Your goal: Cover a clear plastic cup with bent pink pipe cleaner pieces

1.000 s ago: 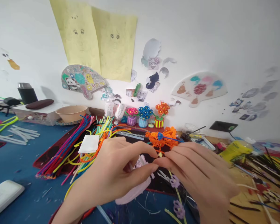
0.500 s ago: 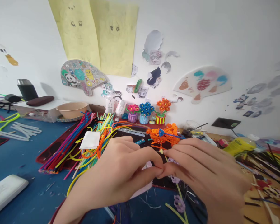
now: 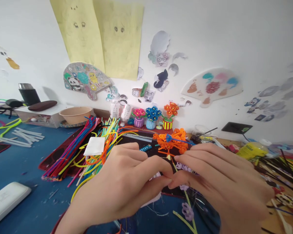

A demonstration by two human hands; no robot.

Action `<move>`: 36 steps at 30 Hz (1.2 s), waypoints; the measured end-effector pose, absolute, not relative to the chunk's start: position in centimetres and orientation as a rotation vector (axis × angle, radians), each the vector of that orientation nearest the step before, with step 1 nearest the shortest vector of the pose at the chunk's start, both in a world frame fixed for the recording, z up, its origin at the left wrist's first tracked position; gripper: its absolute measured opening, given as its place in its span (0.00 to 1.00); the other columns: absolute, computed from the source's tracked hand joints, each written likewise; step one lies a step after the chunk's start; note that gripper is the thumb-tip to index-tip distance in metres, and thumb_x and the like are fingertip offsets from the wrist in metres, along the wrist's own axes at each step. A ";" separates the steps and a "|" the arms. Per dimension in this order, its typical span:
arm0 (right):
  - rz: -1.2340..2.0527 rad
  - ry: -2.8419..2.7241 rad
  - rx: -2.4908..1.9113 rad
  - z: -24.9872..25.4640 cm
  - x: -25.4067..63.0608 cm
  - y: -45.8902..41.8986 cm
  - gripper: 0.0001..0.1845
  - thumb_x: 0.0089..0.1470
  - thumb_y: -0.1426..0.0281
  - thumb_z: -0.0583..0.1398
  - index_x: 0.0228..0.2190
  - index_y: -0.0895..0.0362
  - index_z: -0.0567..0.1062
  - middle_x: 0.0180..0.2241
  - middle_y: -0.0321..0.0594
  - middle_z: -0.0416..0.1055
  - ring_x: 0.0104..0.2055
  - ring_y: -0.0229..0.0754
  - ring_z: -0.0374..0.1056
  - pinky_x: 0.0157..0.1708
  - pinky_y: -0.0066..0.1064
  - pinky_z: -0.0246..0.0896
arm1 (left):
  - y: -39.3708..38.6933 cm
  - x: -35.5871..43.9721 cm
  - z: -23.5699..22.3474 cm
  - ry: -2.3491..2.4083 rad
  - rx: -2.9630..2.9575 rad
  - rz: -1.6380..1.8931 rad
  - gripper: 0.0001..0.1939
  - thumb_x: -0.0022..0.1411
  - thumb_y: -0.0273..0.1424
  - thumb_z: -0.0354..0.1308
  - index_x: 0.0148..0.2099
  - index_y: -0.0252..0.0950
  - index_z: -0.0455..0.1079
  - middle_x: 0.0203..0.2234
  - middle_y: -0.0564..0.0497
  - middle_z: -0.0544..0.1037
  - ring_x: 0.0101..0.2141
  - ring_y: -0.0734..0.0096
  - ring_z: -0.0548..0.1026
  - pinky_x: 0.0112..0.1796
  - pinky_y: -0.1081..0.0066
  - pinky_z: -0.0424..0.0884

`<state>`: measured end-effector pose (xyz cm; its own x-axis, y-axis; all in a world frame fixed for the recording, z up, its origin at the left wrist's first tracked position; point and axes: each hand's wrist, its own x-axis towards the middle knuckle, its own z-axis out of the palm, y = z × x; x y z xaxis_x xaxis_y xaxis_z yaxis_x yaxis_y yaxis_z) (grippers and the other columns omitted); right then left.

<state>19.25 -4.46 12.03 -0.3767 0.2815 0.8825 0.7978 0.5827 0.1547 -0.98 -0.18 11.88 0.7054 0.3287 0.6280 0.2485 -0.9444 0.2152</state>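
Observation:
My left hand (image 3: 127,178) is closed, its thumb and forefinger pinched together at the middle of the view. The thumb tip of my right hand (image 3: 217,178) meets the left fingertips, and its fingers are bent over. Whatever lies between the fingertips is hidden. Just beyond them shows a small pale-yellow bit (image 3: 168,157). Below the right hand lies a purple pipe-cleaner flower (image 3: 187,212) beside a pale-green stem (image 3: 184,222); more purple flowers (image 3: 184,167) are partly covered by that hand. Orange pipe-cleaner flowers (image 3: 178,139) lie behind the hands.
Bundled pipe cleaners (image 3: 69,152) and a white paper square (image 3: 94,146) are on the left. Small potted flowers (image 3: 153,118) stand by the wall. A white case (image 3: 8,203) sits front left, a beige bowl (image 3: 75,113) farther back. Scattered sticks and a yellow bottle (image 3: 252,151) lie right.
My right hand has shifted slightly right, and its forefinger has drawn away from the pale-yellow bit. My left fingertips have moved a little right and stay pinched.

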 end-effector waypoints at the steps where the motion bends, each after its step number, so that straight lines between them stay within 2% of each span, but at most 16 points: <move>1: -0.742 -1.932 -0.866 12.0 19.3 -4.5 0.07 0.54 0.73 0.64 0.25 0.57 0.73 0.21 0.35 0.74 0.26 0.40 0.70 0.32 0.31 0.66 | -0.2 -1.0 11.8 0.471 2.800 1.062 0.02 0.65 0.28 0.53 0.40 0.40 0.66 0.19 0.59 0.68 0.19 0.77 0.59 0.26 0.71 0.52; 6: -0.746 -1.934 -0.855 11.9 19.3 -4.4 0.05 0.54 0.75 0.63 0.26 0.59 0.73 0.22 0.36 0.74 0.27 0.40 0.70 0.32 0.31 0.65 | -0.2 -1.1 11.7 0.471 2.856 1.064 0.05 0.65 0.29 0.54 0.43 0.41 0.68 0.18 0.60 0.67 0.19 0.76 0.61 0.26 0.70 0.51; 11: -0.744 -1.948 -0.864 11.9 19.3 -4.3 0.07 0.54 0.73 0.63 0.25 0.59 0.73 0.21 0.36 0.73 0.26 0.39 0.69 0.32 0.30 0.65 | -0.2 -1.1 11.6 0.493 2.895 1.069 0.03 0.65 0.28 0.53 0.39 0.39 0.67 0.17 0.59 0.67 0.19 0.76 0.59 0.26 0.70 0.51; 16: -0.736 -1.965 -0.879 12.0 19.4 -4.3 0.06 0.54 0.72 0.64 0.26 0.59 0.74 0.22 0.36 0.73 0.27 0.39 0.69 0.33 0.30 0.65 | -0.5 -0.7 12.1 0.530 2.955 1.099 0.07 0.66 0.28 0.52 0.33 0.37 0.67 0.15 0.59 0.63 0.18 0.76 0.56 0.25 0.70 0.51; 20: -0.765 -1.971 -0.870 12.2 19.4 -4.4 0.06 0.54 0.73 0.63 0.26 0.59 0.73 0.22 0.36 0.73 0.27 0.39 0.70 0.33 0.30 0.65 | -0.7 -0.6 12.4 0.519 2.951 1.113 0.07 0.66 0.28 0.52 0.34 0.37 0.67 0.15 0.60 0.61 0.18 0.76 0.55 0.25 0.71 0.52; 36: -0.769 -1.930 -0.899 12.3 19.9 -4.9 0.07 0.53 0.70 0.65 0.27 0.58 0.73 0.22 0.35 0.75 0.27 0.39 0.70 0.33 0.31 0.66 | -0.5 -1.0 12.3 0.493 2.877 1.090 0.03 0.65 0.28 0.53 0.38 0.39 0.66 0.17 0.59 0.66 0.19 0.77 0.60 0.26 0.72 0.53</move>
